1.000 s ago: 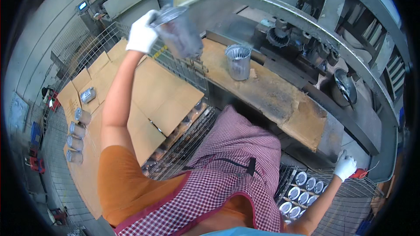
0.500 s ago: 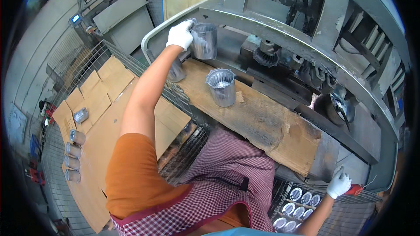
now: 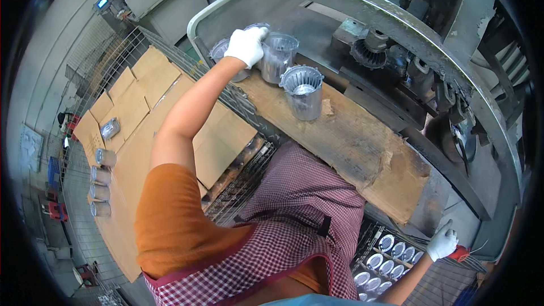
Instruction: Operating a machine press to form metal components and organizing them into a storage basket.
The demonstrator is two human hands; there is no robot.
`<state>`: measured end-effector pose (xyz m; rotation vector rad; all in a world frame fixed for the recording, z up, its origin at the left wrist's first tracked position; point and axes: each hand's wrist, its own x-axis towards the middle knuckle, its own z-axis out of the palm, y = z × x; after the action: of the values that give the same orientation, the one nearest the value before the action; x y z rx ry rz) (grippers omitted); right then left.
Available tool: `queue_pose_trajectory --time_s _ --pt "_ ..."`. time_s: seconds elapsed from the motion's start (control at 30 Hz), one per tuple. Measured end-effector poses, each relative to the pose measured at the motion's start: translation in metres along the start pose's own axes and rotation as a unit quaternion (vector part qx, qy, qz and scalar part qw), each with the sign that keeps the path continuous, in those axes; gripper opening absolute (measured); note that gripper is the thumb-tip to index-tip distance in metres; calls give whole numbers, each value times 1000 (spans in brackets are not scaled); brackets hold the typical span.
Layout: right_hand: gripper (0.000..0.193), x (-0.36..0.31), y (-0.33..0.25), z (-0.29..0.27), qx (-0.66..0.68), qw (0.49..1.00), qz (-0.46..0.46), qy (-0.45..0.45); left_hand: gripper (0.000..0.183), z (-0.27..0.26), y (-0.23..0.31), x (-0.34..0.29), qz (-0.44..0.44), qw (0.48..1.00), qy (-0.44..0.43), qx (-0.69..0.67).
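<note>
My gloved left hand (image 3: pixel 246 45) is stretched out far ahead, closed over the rim of a grey ribbed metal casting (image 3: pixel 276 56) shaped like a cup. The casting stands at the far end of a worn wooden board (image 3: pixel 362 147). A second casting (image 3: pixel 303 92) of the same kind stands just to its right on the board, and a third (image 3: pixel 218 51) sits behind my hand. My gloved right hand (image 3: pixel 442 242) is low at the right, resting against a red part (image 3: pixel 462 253); its grip is too small to make out.
A grey machine with a curved metal guard (image 3: pixel 396 17) and a finned part (image 3: pixel 368 51) lies beyond the board. Cardboard sheets (image 3: pixel 147 113) cover a wire cage on the left, with several castings (image 3: pixel 99 184) along its edge. A wire basket of castings (image 3: pixel 385 255) sits by my right hand.
My left hand has carried the casting from high at the left over to the board and lowered it beside the others. My right hand has stayed by the red part.
</note>
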<state>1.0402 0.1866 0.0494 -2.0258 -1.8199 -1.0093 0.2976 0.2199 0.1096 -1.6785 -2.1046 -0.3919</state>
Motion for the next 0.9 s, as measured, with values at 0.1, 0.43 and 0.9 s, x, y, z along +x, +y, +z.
queue_pose_trajectory --time_s 0.1,0.43,0.9 --pt "44 -2 1 1 -22 1000 -5 0 38 -4 0 -4 48 993 -95 47" --pt "48 -5 -2 2 -7 998 5 64 63 -37 15 -21 23 957 -261 127" --pt "49 -3 31 64 125 969 213 -2 10 -46 152 -121 95 945 162 -267"
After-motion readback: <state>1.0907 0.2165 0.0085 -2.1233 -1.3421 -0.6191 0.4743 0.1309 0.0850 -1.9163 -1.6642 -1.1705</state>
